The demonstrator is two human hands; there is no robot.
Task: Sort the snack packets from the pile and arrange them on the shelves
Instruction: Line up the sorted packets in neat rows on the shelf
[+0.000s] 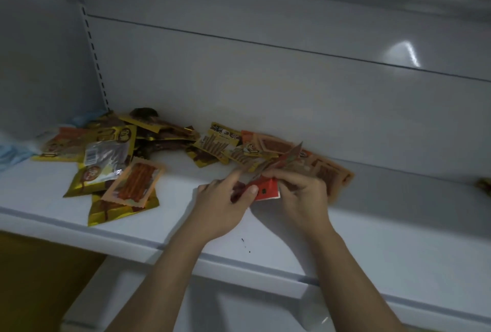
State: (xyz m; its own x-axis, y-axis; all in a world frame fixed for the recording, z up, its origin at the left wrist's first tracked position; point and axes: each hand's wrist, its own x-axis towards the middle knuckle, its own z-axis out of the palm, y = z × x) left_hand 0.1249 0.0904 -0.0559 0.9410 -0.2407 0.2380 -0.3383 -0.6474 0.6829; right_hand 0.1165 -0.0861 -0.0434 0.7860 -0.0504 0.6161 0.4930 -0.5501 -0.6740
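Because the loose pile of snack packets (106, 151) at the left of the frame is heaped without order, gold, orange and clear wrappers overlapping, a careless pull there could drag neighbours along. The gold packet (119, 210) lowest in the heap lies close to the front lip of the shelf (398, 220) and looks likeliest to slide off. Further right, a smaller cluster of yellow packets (215, 143) sits against the back wall (265, 79), near the hands. At centre the left hand (220, 206) pinches a red packet (265, 190), thumb pressed on its face and forefinger stretched out along the top. The right hand (303, 193) grips the packet's other side with curled fingers and seems to hold a few more fanned above it, though how many is lost in the blur. Slick film held several at once could slip or splay apart. Right of that, a row of orange packets (329, 172) lies flat just behind the right hand, so a sweep of the wrist could scatter it or mix the kinds.
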